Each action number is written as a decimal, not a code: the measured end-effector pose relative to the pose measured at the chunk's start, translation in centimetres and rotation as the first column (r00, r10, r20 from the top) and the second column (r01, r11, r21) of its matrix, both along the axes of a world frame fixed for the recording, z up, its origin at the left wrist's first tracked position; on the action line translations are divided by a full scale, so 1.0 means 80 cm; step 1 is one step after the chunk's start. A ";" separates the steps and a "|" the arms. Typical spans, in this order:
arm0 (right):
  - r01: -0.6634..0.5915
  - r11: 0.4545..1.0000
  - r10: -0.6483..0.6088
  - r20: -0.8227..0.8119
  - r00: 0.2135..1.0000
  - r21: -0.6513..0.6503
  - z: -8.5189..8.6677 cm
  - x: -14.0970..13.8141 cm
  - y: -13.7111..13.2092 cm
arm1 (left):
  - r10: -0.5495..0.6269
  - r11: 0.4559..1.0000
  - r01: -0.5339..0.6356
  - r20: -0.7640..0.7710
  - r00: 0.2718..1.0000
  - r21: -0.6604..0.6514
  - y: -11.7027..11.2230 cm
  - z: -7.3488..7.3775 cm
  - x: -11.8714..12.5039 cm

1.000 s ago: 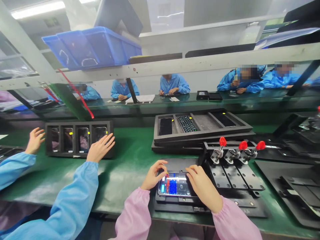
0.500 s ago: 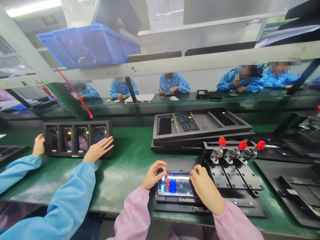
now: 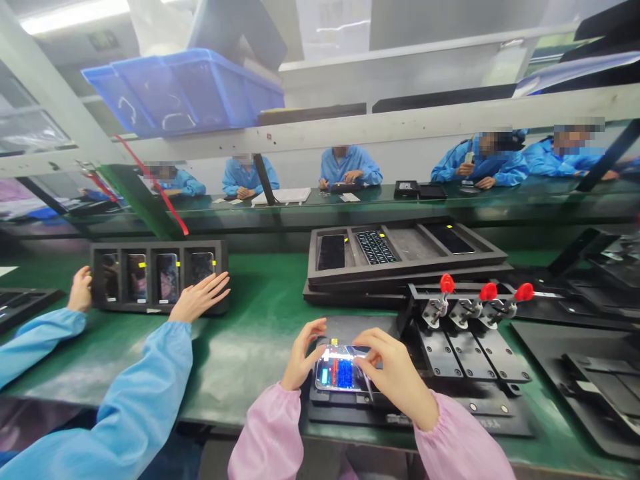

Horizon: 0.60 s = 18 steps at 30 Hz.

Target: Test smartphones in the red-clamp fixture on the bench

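A lit phone (image 3: 336, 375) with blue and red blocks on its screen lies flat on a black fixture (image 3: 350, 407). My left hand (image 3: 303, 353) is at its left end, thumb by the corner, fingers apart. Over the right half of the screen, my right hand (image 3: 387, 363) has thumb and fingertips brought together on what looks like a thin clear film, partly hidden by the hand. A yellow tab (image 3: 335, 342) shows at the phone's top edge.
Red-handled toggle clamps (image 3: 488, 292) stand right of the phone. Behind is a stacked black tray (image 3: 350, 267) with phones. At left, a co-worker's hands (image 3: 200, 297) hold another phone tray (image 3: 159, 308). A blue bin (image 3: 175, 93) sits overhead; people in blue work beyond.
My right hand has moved left from the phone's right end to over its screen. My left fingers have opened and drawn back from the top left corner. The yellow tab has come into view.
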State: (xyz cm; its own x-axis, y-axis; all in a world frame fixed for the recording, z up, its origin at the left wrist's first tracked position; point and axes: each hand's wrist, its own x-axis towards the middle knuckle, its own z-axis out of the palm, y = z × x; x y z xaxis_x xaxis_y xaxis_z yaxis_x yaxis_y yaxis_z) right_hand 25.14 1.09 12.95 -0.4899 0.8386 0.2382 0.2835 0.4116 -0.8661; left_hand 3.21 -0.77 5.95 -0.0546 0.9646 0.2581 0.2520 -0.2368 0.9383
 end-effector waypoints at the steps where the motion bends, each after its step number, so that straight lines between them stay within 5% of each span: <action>1: -0.008 0.999 0.006 -0.050 0.999 -0.035 0.001 -0.006 0.004 | -0.003 1.000 0.003 0.002 1.000 0.002 -0.004 -0.002 0.000; 9: -0.106 0.985 0.087 -0.137 0.987 -0.137 -0.005 -0.026 0.019 | -0.054 0.998 0.054 -0.024 0.998 0.028 -0.033 -0.014 0.004; 18: -0.100 0.995 0.101 -0.059 0.993 0.012 0.000 -0.011 0.003 | -0.046 0.999 0.047 -0.079 0.996 0.018 -0.034 -0.013 0.011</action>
